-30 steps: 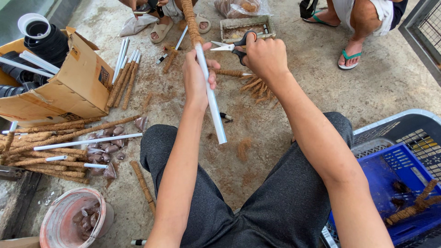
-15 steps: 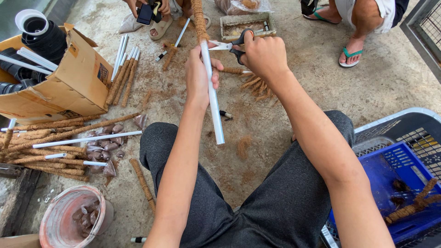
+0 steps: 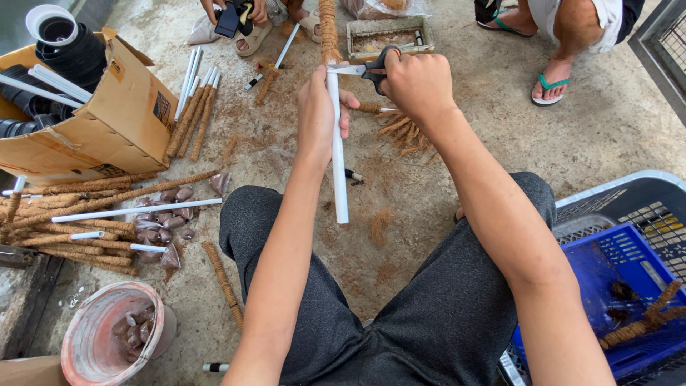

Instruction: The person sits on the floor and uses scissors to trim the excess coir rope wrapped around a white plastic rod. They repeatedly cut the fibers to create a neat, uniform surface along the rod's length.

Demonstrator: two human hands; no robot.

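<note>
The left hand is wrapped around a long white plastic tube, holding it upright above the concrete floor, between the knees. The right hand grips black-handled scissors, its fingers through the loops, blades at the tube's far end. A cardboard box lies far left, a blue plastic crate near right.

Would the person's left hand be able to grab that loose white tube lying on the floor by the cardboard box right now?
Probably not at once: the left hand is wrapped around another white pipe. The floor tube itself lies uncovered, off to that side.
</note>
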